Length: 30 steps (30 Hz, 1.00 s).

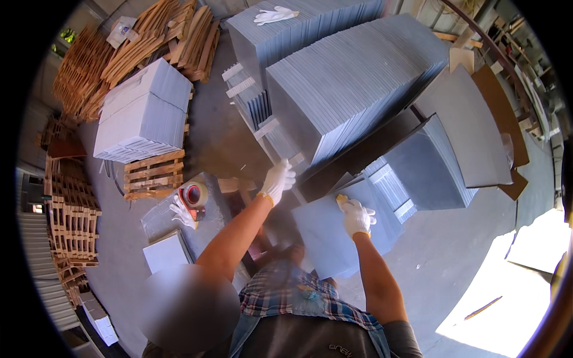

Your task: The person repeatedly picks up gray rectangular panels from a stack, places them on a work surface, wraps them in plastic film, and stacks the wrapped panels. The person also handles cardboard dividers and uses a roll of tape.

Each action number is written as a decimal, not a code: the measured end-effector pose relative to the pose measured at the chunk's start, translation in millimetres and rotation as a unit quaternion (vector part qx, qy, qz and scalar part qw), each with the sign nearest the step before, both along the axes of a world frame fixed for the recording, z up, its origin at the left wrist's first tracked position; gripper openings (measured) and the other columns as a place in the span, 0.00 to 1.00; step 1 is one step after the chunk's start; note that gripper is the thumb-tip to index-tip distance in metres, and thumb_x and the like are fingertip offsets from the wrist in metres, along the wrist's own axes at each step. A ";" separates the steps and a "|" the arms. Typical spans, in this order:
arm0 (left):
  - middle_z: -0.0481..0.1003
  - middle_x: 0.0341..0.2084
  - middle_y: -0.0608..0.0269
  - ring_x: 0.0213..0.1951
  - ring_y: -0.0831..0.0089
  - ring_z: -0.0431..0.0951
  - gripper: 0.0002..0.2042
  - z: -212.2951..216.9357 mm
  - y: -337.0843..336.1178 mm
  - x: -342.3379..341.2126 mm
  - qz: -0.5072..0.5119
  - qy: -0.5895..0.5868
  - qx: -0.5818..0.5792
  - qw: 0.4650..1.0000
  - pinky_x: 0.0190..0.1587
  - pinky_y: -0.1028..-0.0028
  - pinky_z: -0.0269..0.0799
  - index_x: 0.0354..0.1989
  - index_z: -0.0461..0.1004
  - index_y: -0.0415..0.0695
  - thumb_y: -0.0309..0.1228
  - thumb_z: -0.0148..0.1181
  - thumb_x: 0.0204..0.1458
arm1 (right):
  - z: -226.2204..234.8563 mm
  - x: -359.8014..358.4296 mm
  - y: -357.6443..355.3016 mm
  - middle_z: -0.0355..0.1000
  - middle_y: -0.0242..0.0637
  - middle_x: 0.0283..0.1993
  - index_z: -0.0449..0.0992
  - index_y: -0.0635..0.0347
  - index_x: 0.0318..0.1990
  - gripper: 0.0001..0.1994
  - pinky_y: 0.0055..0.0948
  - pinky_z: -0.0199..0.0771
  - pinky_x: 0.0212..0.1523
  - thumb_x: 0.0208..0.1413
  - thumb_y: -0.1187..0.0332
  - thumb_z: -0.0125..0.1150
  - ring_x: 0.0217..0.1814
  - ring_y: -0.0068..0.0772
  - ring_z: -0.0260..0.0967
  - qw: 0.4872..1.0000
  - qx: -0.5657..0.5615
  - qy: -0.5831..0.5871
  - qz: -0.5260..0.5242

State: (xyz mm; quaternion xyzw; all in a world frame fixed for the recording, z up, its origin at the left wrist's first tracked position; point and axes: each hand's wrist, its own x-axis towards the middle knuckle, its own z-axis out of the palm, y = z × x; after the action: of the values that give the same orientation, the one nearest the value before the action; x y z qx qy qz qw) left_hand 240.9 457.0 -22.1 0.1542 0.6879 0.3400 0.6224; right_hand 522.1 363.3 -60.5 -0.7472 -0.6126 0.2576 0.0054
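My left hand [278, 182], in a white knit glove with a yellow cuff, is raised over the floor in front of the tall stack. Its fingers are curled, and nothing shows in them. A white glove also covers my right hand [357, 216], which is closed on a small yellow pad [342, 200], cloth- or sponge-like, at the fingertips. That hand rests on a flat grey panel [316, 230] lying in front of me. Partly covered beneath it, more panels [388, 227] fan out to the right.
Tall rows of upright grey panels [358, 65] stand ahead, a loose glove [276, 15] on top. An open cardboard box [462, 119] stands right. Left are tape rolls [194, 195], another glove [182, 213], a white block [166, 253], a wrapped stack [143, 113] on a pallet [154, 174], and piled pallets.
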 end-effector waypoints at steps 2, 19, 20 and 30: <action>0.81 0.38 0.56 0.34 0.67 0.82 0.26 5.7 34.6 -16.4 0.018 0.024 0.070 0.997 0.36 0.71 0.77 0.53 0.75 0.42 0.54 0.52 0.64 | 35.6 7.2 22.3 0.75 0.35 0.58 0.82 0.43 0.50 0.15 0.44 0.71 0.57 0.62 0.57 0.52 0.57 0.50 0.72 0.998 -0.022 0.033 0.043; 0.72 0.59 0.40 0.61 0.44 0.71 0.29 41.1 264.2 -70.1 -0.007 0.393 0.277 0.877 0.64 0.60 0.65 0.68 0.63 0.43 0.48 0.52 0.64 | 163.6 -117.5 161.1 0.77 0.47 0.36 0.51 0.49 0.76 0.35 0.44 0.79 0.38 0.62 0.54 0.49 0.34 0.49 0.78 0.986 0.022 -0.056 0.157; 0.73 0.58 0.39 0.60 0.43 0.72 0.28 40.1 270.9 -71.8 -0.001 0.395 0.283 0.874 0.63 0.57 0.66 0.67 0.64 0.43 0.47 0.52 0.64 | 159.5 -119.5 161.0 0.77 0.47 0.35 0.51 0.49 0.76 0.36 0.44 0.79 0.37 0.61 0.55 0.49 0.33 0.50 0.78 0.985 0.019 -0.065 0.156; 0.81 0.39 0.48 0.46 0.49 0.80 0.18 35.7 281.0 -91.5 -0.041 0.340 0.318 0.884 0.51 0.58 0.72 0.48 0.74 0.43 0.45 0.54 0.64 | 148.2 -122.4 159.3 0.77 0.50 0.36 0.48 0.56 0.76 0.40 0.45 0.77 0.34 0.59 0.54 0.55 0.33 0.53 0.78 0.985 0.011 -0.055 0.162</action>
State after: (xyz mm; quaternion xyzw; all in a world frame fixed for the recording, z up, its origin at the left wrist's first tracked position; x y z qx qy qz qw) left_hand 149.4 738.0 13.6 0.4785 0.7050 0.4415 0.2813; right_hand 399.7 522.6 87.7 -0.6511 -0.7277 0.2067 -0.0618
